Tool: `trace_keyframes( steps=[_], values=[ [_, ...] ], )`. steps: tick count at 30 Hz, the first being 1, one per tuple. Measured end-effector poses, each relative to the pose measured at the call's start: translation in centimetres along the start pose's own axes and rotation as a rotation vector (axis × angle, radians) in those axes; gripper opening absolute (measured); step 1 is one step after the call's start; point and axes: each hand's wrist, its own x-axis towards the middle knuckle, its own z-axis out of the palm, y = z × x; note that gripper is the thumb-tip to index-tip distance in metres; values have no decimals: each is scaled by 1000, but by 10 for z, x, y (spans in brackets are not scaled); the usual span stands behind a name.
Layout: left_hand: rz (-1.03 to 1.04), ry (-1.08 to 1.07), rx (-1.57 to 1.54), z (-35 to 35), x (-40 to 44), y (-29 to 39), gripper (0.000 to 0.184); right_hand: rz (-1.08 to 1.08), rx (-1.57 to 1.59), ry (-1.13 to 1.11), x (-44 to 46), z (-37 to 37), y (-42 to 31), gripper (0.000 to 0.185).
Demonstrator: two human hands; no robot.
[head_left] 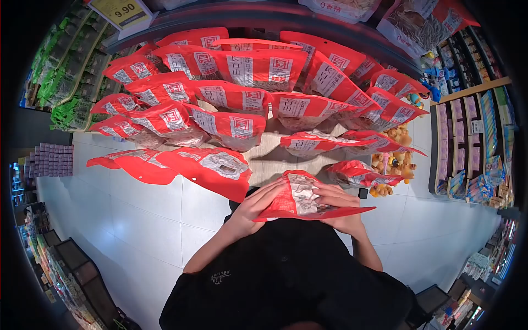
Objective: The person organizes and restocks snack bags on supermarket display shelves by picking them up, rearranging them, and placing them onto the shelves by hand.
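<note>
Close to my body I hold a red and silver snack bag (pixel 304 193), tilted, with its red edge toward me. My left hand (pixel 263 199) grips its left side, fingers lying over the front. On the right side my right hand (pixel 336 204) wraps it, fingers across the silver panel. Just beyond, rows of matching red bags stand on a pale wooden shelf (pixel 269 148). Nearest my left hand is a leaning red bag (pixel 214 170). Another red bag (pixel 363 173) lies near my right hand.
A price tag (pixel 122 12) showing 9.90 hangs at the upper left by a dark shelf edge (pixel 220 19). Green packs (pixel 71 66) fill a rack at left. Plush toys (pixel 399 159) sit to the right, before another stocked shelf (pixel 467 137). White floor tiles (pixel 137 220) surround me.
</note>
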Motion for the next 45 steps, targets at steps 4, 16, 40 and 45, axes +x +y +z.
trace_keyframes(
  steps=[4, 16, 40, 45],
  values=[
    [-122, 43, -105, 22, -5, -42, 52, 153, 27, 99, -10, 24, 20, 38],
    [-223, 135, 12, 51, 15, -108, 34, 456, 148, 483, -18, 40, 49, 73],
    [-330, 94, -56, 51, 1, -111, 30, -448, -373, 61, 103, 68, -85, 55],
    [-187, 362, -4, 52, -20, -104, 28, -393, -591, -200, 129, 111, -69, 55]
  ],
)
